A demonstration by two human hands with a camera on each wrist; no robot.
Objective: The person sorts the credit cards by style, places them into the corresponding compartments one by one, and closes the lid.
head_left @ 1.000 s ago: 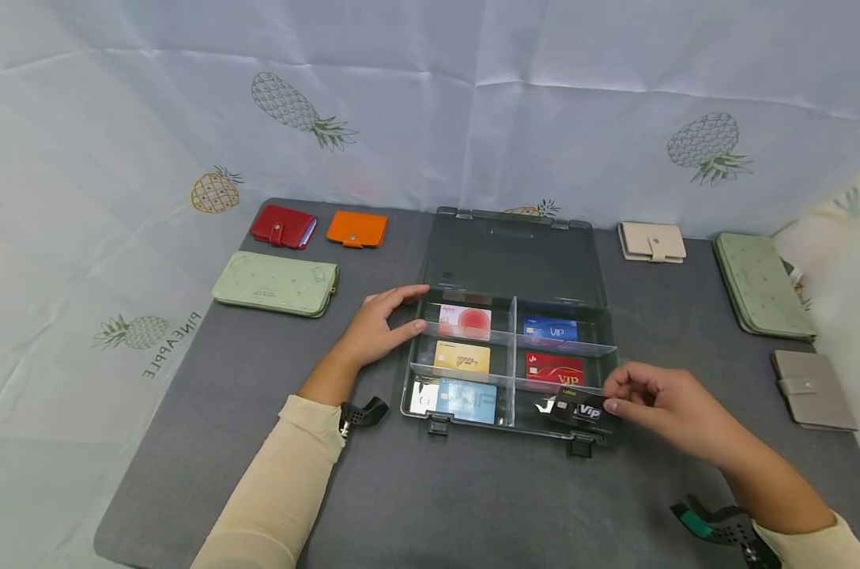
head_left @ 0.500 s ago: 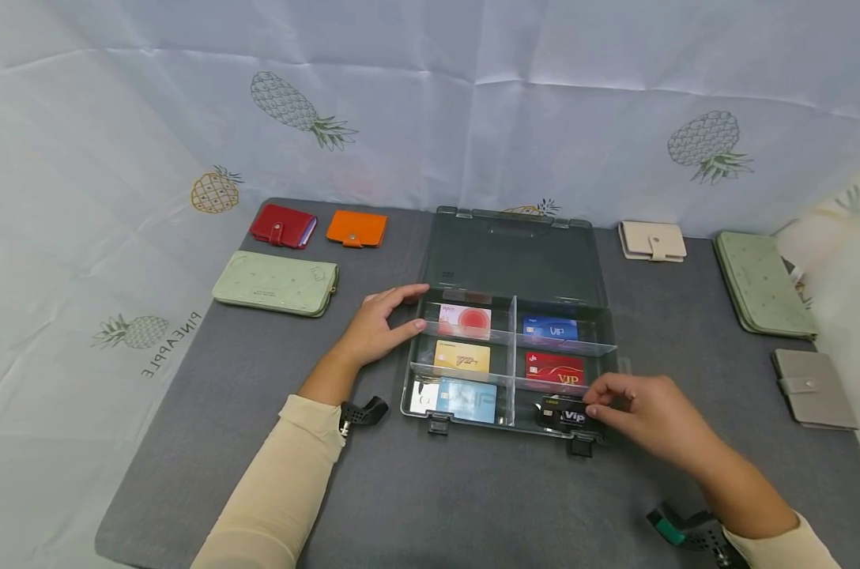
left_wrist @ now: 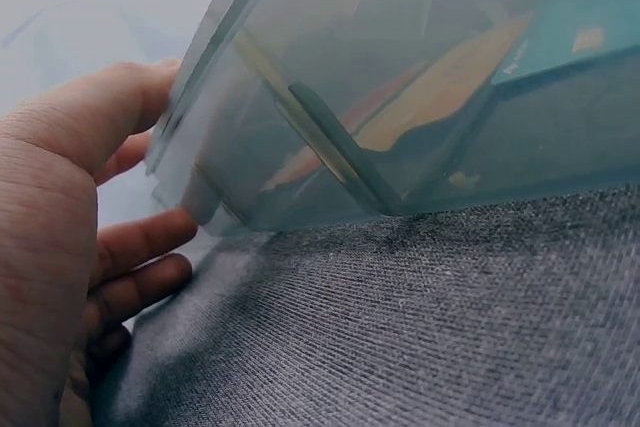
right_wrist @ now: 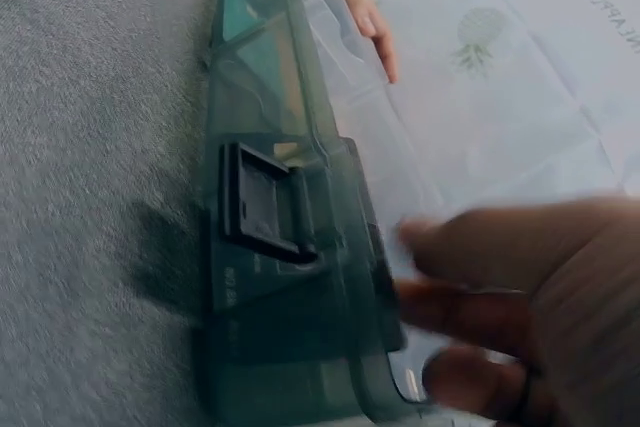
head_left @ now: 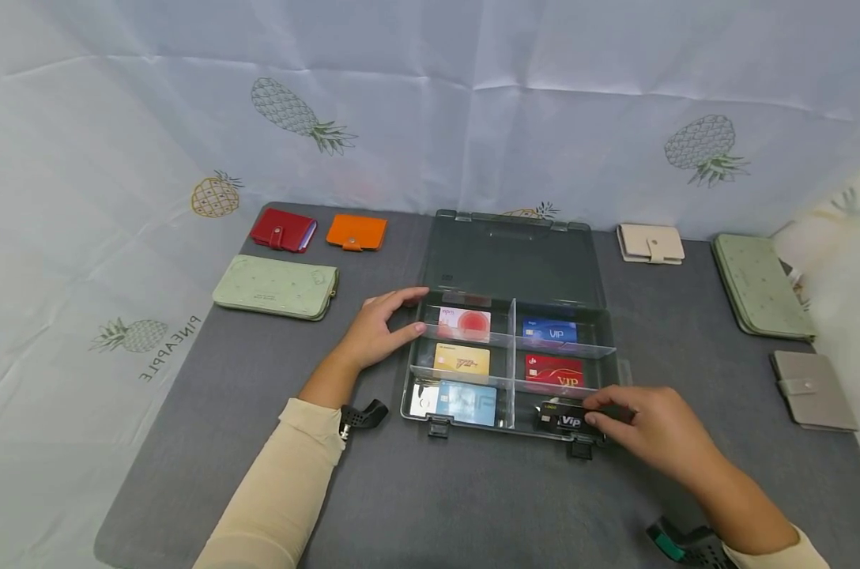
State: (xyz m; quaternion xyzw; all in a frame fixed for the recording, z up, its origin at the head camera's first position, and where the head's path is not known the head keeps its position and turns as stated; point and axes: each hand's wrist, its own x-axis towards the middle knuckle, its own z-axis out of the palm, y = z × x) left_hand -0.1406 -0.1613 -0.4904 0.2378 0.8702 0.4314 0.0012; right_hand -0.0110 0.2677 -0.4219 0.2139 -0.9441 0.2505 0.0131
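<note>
Black VIP card (head_left: 567, 416) now lies low in the near right compartment of the clear organiser box (head_left: 610, 348); a second ago it was held tilted above that compartment's front wall, and half a second ago it was only partly down. By my reading the card is as good as seated, with just the letting go left.

Going left to right across the grey mat (head_left: 259, 442): at its far left corner sit a red card holder (head_left: 283, 228) and an orange card holder (head_left: 356, 230), with a long pale green wallet (head_left: 275, 285) just in front of them. The left hand (head_left: 376, 327) has stayed where it was, fingers straight and spread, resting against the box's left wall near the back; the left wrist view shows the fingertips (left_wrist: 150, 237) touching the box's corner, holding nothing. Inside the box, the left column holds a pink card (head_left: 464, 322), a gold card (head_left: 462, 359) and a light blue card (head_left: 465, 399); the right column holds a blue card (head_left: 549, 331) and a red card (head_left: 554, 370), then the black one nearest the front edge. The right hand (head_left: 646, 431) has come forward and down, its fingertips curled onto the card's right end, still pinching it as far as I can tell; the right wrist view is too blurred to confirm. Toward the mat's right edge lie a beige wallet (head_left: 650, 243), a second green wallet (head_left: 760, 286) and a grey wallet (head_left: 812, 390).
</note>
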